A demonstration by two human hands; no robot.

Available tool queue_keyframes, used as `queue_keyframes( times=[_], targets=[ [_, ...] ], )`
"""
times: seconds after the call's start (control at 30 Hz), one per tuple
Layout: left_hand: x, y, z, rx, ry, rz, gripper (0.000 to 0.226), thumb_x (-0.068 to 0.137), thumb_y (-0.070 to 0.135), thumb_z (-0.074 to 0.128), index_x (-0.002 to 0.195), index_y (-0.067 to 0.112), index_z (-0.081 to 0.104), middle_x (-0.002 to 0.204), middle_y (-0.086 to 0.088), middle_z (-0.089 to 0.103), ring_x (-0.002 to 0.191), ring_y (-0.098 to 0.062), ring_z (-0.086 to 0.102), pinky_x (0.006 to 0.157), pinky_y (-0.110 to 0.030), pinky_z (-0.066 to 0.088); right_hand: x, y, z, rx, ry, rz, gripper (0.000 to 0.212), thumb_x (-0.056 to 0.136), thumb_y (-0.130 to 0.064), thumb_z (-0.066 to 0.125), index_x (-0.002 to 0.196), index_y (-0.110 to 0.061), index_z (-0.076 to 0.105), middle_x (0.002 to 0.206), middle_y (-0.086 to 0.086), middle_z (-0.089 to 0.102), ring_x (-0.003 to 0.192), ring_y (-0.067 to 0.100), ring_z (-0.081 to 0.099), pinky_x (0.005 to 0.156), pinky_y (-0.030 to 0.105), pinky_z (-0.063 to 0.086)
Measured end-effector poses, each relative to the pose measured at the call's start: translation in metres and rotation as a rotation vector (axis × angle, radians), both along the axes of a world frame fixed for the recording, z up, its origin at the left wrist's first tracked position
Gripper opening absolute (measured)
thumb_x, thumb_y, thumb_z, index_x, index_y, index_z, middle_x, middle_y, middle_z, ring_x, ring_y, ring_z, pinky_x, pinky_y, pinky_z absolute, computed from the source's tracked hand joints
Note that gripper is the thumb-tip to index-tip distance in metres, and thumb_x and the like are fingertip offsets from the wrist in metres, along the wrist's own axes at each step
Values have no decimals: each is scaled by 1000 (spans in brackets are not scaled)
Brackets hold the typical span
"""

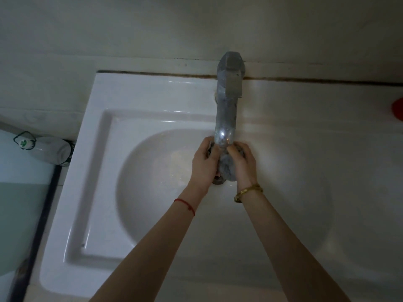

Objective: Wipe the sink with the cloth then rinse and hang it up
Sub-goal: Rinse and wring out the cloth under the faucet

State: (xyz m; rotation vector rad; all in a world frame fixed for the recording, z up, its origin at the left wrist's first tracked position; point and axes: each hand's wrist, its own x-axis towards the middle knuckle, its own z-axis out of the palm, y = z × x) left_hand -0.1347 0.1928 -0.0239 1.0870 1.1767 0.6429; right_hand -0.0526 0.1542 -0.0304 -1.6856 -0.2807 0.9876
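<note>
Grey cloth (226,168) sits bunched under the tap spout (224,131), over the white sink (152,192) bowl, likely for rinsing. Left hand (205,162) and right hand (242,162) both curl round it, squeezing from either side

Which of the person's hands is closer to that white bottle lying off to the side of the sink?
Left. The left hand holds the cloth on the side toward the white bottle; the right hand holds it on the far side, beyond the faucet.
</note>
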Motion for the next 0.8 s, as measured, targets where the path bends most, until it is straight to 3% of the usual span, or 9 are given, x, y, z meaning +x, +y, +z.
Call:
queue_keyframes(
  times=[0.1, 0.23, 0.33, 0.43, 0.57, 0.67, 0.73, 0.8],
  targets=[
    [6, -3, 0, 209, 193, -45, 20, 102, 18, 46, 86, 22, 58, 74, 7, 63, 66, 1, 60, 66, -25, 53, -11, 4, 1, -159, -115, 37, 35, 86, -48, 60, 66, -20, 53, 66, -4, 60, 62, 10, 56, 59, 24, 43],
    [9, 0, -2, 294, 299, -56, 32, 99, 33, 45, 77, 14, 59, 57, 8, 54, 48, -1, 51, 49, -21, 41, -17, 10, 6, -183, -252, -22, 49, 90, -36, 53, 49, -16, 36, 46, -3, 41, 45, 8, 36, 47, 24, 28],
    [10, 7, -2, 278, 327, -3, 46, 98, 29, 57, 55, 19, 43, 46, 7, 43, 42, -5, 38, 46, -25, 33, -18, 13, 6, -123, -229, -56, 49, 86, -29, 50, 43, -17, 30, 34, -10, 32, 35, 5, 29, 40, 20, 23],
    [12, 7, 0, 184, 323, 19, 49, 93, 29, 63, 52, 11, 42, 46, 0, 43, 47, -9, 37, 45, -24, 32, -15, 14, 1, -75, -239, -58, 55, 92, -15, 49, 41, -19, 29, 29, -10, 33, 34, 5, 32, 44, 22, 25],
    [11, 7, -2, -78, 325, 80, 34, 91, 19, 56, 62, -1, 56, 57, -6, 53, 57, -16, 48, 57, -29, 41, -15, 5, -7, -7, -436, 51, 54, 95, -18, 45, 43, -23, 30, 33, -9, 36, 37, 6, 38, 45, 25, 26],
    [10, 7, -9, -261, 268, 110, 34, 93, 26, 53, 63, 11, 56, 65, -5, 59, 66, -19, 56, 67, -32, 49, -12, -5, -8, -1, -558, 143, 42, 95, -34, 39, 55, -21, 40, 47, -7, 44, 44, 5, 46, 42, 15, 26],
    [5, 5, -13, -313, 194, 115, 23, 90, 37, 58, 79, 17, 62, 87, -7, 69, 86, -24, 67, 81, -42, 58, -8, -5, -7, -65, -487, 131, 28, 96, -39, 45, 77, -18, 51, 62, -3, 57, 56, 2, 55, 49, 17, 38],
    [-1, 2, -13, -263, 139, 143, 11, 91, 36, 62, 91, 25, 60, 101, -6, 69, 98, -25, 68, 88, -46, 58, -2, -2, -11, -104, -222, 69, 21, 91, -39, 58, 93, -18, 58, 82, 0, 66, 77, 12, 64, 62, 23, 48]
  ],
)
